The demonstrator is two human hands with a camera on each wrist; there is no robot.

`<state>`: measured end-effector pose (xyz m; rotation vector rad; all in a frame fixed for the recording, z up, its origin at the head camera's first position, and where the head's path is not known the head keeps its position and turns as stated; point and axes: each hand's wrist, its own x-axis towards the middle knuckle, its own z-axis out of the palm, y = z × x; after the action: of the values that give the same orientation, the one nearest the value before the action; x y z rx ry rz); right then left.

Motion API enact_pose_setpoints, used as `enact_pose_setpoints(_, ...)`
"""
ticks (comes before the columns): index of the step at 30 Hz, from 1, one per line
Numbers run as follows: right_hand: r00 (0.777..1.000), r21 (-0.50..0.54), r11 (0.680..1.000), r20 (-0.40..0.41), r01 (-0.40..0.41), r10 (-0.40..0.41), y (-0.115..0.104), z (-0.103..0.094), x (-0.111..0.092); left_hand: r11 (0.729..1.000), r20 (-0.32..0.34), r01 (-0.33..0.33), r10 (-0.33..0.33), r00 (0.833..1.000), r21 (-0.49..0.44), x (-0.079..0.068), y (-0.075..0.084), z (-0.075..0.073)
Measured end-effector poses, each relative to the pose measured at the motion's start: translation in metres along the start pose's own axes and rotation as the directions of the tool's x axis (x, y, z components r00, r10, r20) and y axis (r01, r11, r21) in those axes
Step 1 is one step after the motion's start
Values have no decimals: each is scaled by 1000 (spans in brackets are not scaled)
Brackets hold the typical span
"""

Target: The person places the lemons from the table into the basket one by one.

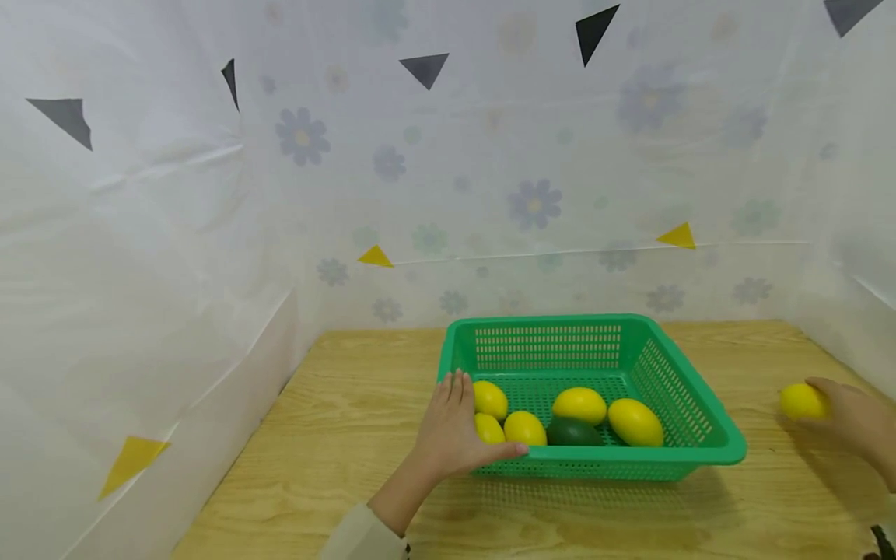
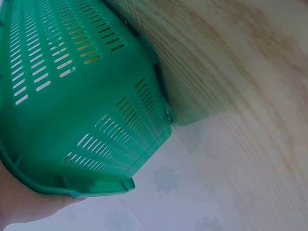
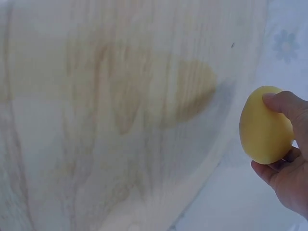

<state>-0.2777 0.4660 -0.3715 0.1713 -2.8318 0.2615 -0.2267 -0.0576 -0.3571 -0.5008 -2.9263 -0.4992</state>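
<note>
A green plastic basket [image 1: 700, 455] with slotted walls stands on the table. My left hand [image 1: 448, 435] rests on its near left corner, fingers straight over the left rim and thumb stretched along the front rim. Inside lie several yellow lemons [image 1: 635, 422] and a dark green oval fruit [image 1: 572, 432], partly hidden behind the front rim. To the right of the basket, my right hand [image 1: 850, 420] grips another lemon [image 3: 264, 127] between thumb and fingers, above the table. The left wrist view has the basket's outer wall [image 2: 96, 96] close up.
The wooden table [image 1: 350, 404] meets a white flowered sheet [image 1: 476, 171] at the back and plain white sheets at both sides. Black, grey and yellow triangles [image 1: 133, 467] are stuck on the sheets.
</note>
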Motion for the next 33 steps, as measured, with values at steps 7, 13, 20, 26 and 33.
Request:
enact_pose_setpoints(7,992,-14,997,-95,76,-77,-16,3,5,1000,4,3,-3,1000,9,0,-1,1)
enact_pose_setpoints(13,987,-4,994,-124,106,-106,-25,1,8,1000,1,2,-2,1000,-3,-1,-1,2)
enact_pose_setpoints(20,989,22,994,-106,107,-104,-33,-3,13,1000,-10,-5,5,1000,-2,-1,-2,2)
enact_pose_setpoints(26,989,27,993,-98,114,-111,-41,-8,17,1000,-12,-6,6,1000,3,-1,-1,1)
enact_pose_setpoints(33,985,16,991,-114,129,-127,-53,-14,21,1000,-11,-7,7,1000,2,-1,1,-1)
